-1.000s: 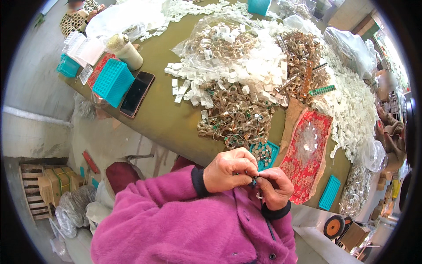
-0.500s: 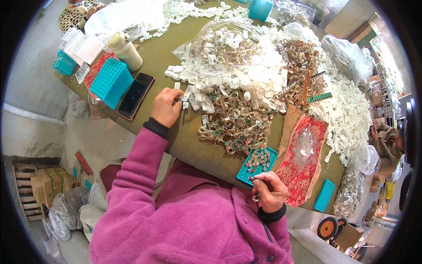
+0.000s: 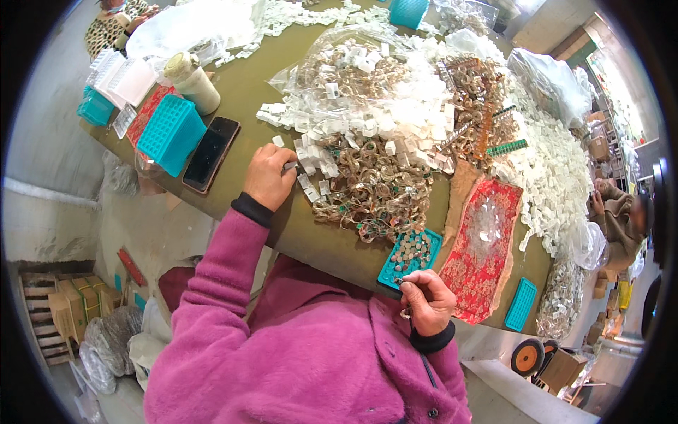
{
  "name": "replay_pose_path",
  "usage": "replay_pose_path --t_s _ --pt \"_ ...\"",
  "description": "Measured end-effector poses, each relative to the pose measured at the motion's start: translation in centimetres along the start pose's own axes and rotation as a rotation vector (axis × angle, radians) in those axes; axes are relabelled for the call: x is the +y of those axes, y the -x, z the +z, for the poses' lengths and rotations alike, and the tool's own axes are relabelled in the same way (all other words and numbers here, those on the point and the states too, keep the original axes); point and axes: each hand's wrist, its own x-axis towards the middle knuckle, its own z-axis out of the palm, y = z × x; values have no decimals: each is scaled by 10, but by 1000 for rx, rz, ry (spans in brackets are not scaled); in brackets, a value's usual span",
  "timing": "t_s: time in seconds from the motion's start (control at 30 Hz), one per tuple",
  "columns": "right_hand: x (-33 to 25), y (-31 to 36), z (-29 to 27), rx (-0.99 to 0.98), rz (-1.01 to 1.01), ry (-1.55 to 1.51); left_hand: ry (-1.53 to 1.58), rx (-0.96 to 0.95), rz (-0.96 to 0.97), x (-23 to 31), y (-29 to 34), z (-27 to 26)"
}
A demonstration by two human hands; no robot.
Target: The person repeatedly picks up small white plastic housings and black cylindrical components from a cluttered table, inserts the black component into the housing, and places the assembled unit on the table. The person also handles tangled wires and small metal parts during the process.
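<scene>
I had the small dark part (image 3: 397,280) at the table's near edge, over the lower end of the teal tray (image 3: 388,274), with a pale loop (image 3: 405,312) hanging beneath it. The right hand (image 3: 429,300) pinched it between thumb and forefinger. The left hand (image 3: 270,177) reached down at the fringe of the loose white pieces, with one white piece (image 3: 289,165) showing beside its thumb. Its fingertips curled out of sight, so I couldn't tell whether that grip had closed.

I judged the step in hand to be singling out a white piece while the right grip kept the part steady. The next move, to my mind, called for a clean pinch on one piece alone (those neighbours looked easy to drag along).

Silver discs (image 3: 413,251) lay in the tray; a heap of coiled strips (image 3: 385,187) sat just beyond. Farther out, a red patterned cloth (image 3: 487,283) lay right, a phone (image 3: 212,152) left.
</scene>
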Motion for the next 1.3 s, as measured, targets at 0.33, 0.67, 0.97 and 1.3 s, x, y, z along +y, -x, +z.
replay_pose_path --t_s 0.33,0.67,0.97,1.3 --pt "1 -2 -3 99 -113 -17 975 93 -351 80 31 -47" --pt "-14 3 -4 176 -368 113 988 -478 -138 189 61 -10" --pt "-13 -3 -6 166 -626 480 960 -452 -14 201 64 -1" --pt "-11 -2 -13 55 -586 457 1525 -732 -471 196 73 3"
